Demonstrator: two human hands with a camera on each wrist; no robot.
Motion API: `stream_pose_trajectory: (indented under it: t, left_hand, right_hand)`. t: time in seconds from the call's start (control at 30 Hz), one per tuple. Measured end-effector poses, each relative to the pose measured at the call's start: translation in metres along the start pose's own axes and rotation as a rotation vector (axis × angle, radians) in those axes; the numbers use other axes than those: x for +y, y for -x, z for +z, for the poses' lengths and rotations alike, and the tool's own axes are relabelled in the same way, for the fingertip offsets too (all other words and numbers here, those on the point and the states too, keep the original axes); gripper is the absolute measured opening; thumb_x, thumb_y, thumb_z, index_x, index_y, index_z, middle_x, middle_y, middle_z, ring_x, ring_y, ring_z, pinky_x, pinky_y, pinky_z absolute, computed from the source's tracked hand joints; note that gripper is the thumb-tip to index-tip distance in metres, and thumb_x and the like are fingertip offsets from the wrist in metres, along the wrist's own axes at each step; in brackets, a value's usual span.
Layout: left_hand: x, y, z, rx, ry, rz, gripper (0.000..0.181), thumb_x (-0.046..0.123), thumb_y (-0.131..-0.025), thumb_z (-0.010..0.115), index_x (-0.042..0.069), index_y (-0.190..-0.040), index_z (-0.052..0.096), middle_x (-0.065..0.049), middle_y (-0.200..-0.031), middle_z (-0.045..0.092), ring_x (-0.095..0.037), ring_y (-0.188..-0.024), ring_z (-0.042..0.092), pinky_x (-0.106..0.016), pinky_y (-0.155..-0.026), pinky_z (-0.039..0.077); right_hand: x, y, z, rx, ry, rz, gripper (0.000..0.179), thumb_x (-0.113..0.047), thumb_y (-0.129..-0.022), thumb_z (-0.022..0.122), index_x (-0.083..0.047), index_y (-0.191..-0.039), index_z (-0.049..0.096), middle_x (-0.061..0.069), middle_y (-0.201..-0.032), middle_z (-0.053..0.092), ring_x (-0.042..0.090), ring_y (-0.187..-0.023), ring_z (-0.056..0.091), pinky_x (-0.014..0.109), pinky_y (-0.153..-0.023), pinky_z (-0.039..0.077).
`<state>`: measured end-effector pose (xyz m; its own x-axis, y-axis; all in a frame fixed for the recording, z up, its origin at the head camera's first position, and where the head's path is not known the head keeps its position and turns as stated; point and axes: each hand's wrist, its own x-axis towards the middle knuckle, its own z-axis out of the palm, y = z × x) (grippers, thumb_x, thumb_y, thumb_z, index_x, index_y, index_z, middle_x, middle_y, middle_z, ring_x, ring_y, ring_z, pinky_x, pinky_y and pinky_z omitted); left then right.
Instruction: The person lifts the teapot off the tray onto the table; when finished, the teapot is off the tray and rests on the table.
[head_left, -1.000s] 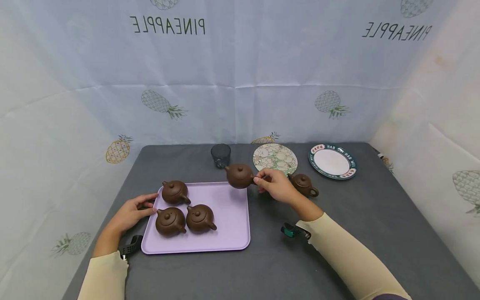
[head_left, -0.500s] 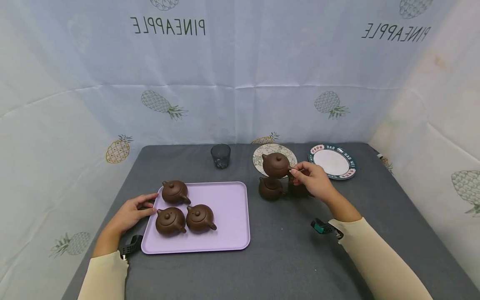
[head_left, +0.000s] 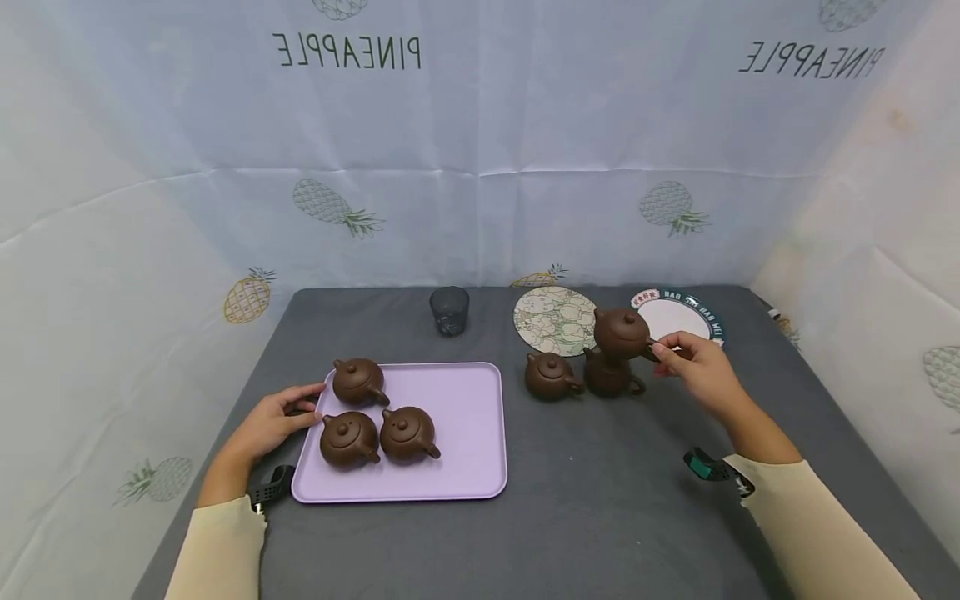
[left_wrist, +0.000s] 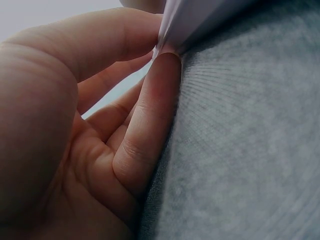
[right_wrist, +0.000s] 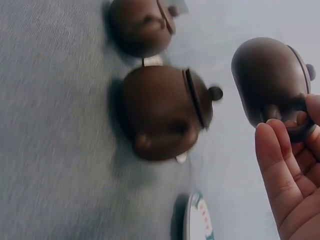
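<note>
My right hand (head_left: pixel 696 367) pinches the handle of a brown teapot (head_left: pixel 622 333), held up off the table behind and above another brown teapot (head_left: pixel 606 375). To that one's left stands a third teapot (head_left: pixel 551 377). In the right wrist view the fingers hold the raised teapot (right_wrist: pixel 270 80) by its loop handle, with a standing teapot (right_wrist: pixel 160 112) beside it. My left hand (head_left: pixel 273 425) holds the left rim of a lilac tray (head_left: pixel 465 433); the left wrist view shows thumb and finger (left_wrist: pixel 155 100) at its edge. Three teapots sit on the tray's left half, one of them a front teapot (head_left: pixel 348 439).
A dark glass cup (head_left: pixel 450 310) stands at the back. Right of it lies a round patterned mat (head_left: pixel 551 321). A green-rimmed plate (head_left: pixel 675 317) is at the back right, partly covered by the raised teapot and hand. A printed cloth (head_left: pixel 480 225) hangs behind the grey table.
My right hand has carried the teapot from above the tray's upper right corner rightward, past the patterned mat, to above the right-hand teapot. The left hand stays at the tray's rim.
</note>
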<state>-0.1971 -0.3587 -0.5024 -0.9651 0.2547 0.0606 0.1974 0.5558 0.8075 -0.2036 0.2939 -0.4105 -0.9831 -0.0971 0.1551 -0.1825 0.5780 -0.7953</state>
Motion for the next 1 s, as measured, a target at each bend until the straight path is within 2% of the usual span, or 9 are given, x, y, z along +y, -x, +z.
stream_pose_trajectory:
  t: [0.23, 0.43, 0.73, 0.87, 1.0]
  left_hand:
    - [-0.001, -0.001, 0.003, 0.006, 0.016, 0.005, 0.052, 0.007, -0.086, 0.074, -0.004, -0.133, 0.056, -0.019, -0.11, 0.064, -0.002, -0.092, 0.06, -0.014, -0.079, 0.042]
    - [-0.002, -0.001, 0.004, 0.022, 0.019, 0.023, 0.051, 0.007, -0.085, 0.074, -0.005, -0.132, 0.056, -0.018, -0.109, 0.065, -0.002, -0.091, 0.061, -0.014, -0.078, 0.043]
    - [-0.004, -0.001, 0.004, 0.008, 0.031, 0.025, 0.051, 0.006, -0.085, 0.074, -0.005, -0.132, 0.056, -0.019, -0.108, 0.065, -0.002, -0.091, 0.061, -0.015, -0.078, 0.043]
    - [-0.005, -0.001, 0.004, 0.008, 0.031, 0.024, 0.051, 0.006, -0.086, 0.074, -0.004, -0.132, 0.056, -0.019, -0.11, 0.064, -0.003, -0.091, 0.06, -0.014, -0.078, 0.043]
    - [-0.004, -0.001, 0.004, 0.009, 0.043, 0.025, 0.051, 0.005, -0.085, 0.073, -0.005, -0.132, 0.056, -0.02, -0.111, 0.064, -0.002, -0.092, 0.06, -0.014, -0.078, 0.043]
  right_hand:
    - [0.021, 0.015, -0.018, 0.048, 0.005, 0.043, 0.034, -0.025, -0.101, 0.055, 0.008, -0.109, 0.058, 0.018, -0.09, 0.066, 0.01, -0.074, 0.067, 0.015, -0.069, 0.048]
    - [0.04, 0.022, -0.027, 0.077, 0.016, 0.05, 0.033, -0.025, -0.1, 0.056, 0.008, -0.107, 0.058, 0.02, -0.093, 0.064, 0.007, -0.074, 0.067, 0.017, -0.068, 0.05]
    - [0.063, 0.034, -0.035, 0.022, 0.124, 0.153, 0.04, -0.032, -0.101, 0.055, 0.006, -0.11, 0.059, 0.015, -0.088, 0.069, 0.008, -0.075, 0.065, 0.022, -0.066, 0.046]
    - [0.073, 0.036, -0.036, 0.006, 0.125, 0.174, 0.041, -0.033, -0.1, 0.056, 0.006, -0.108, 0.06, 0.013, -0.086, 0.069, 0.01, -0.074, 0.065, 0.024, -0.065, 0.046]
    - [0.081, 0.038, -0.035, 0.001, 0.087, 0.168, 0.04, -0.031, -0.1, 0.056, 0.009, -0.108, 0.06, 0.017, -0.089, 0.067, 0.012, -0.072, 0.067, 0.023, -0.065, 0.048]
